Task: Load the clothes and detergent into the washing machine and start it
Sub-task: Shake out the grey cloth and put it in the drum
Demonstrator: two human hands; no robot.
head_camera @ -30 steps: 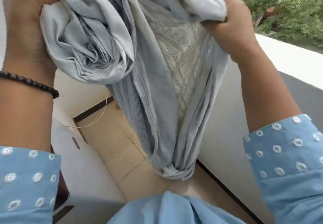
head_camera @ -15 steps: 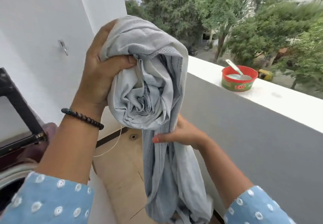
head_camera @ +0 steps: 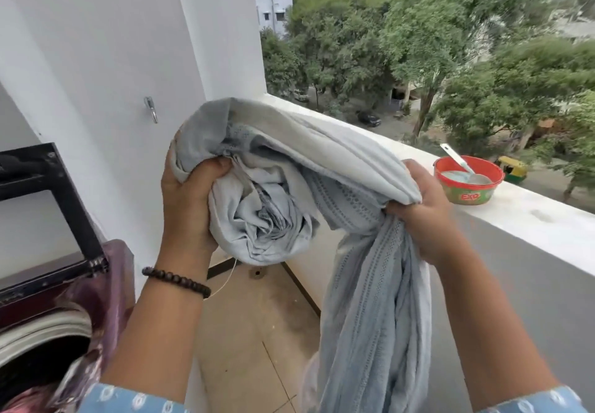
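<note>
One head-worn wide-angle view looked forward and down from close behind the raised hands, which filled the middle of the frame. It faced out along a balcony: white wall [head_camera: 96, 42] at 10 o'clock, parapet ledge [head_camera: 531, 219] running off toward 3 o'clock, trees and street beyond at 1 o'clock, tiled floor [head_camera: 257, 332] at 6 o'clock, washing machine opening [head_camera: 38, 358] at 8 o'clock.
</note>
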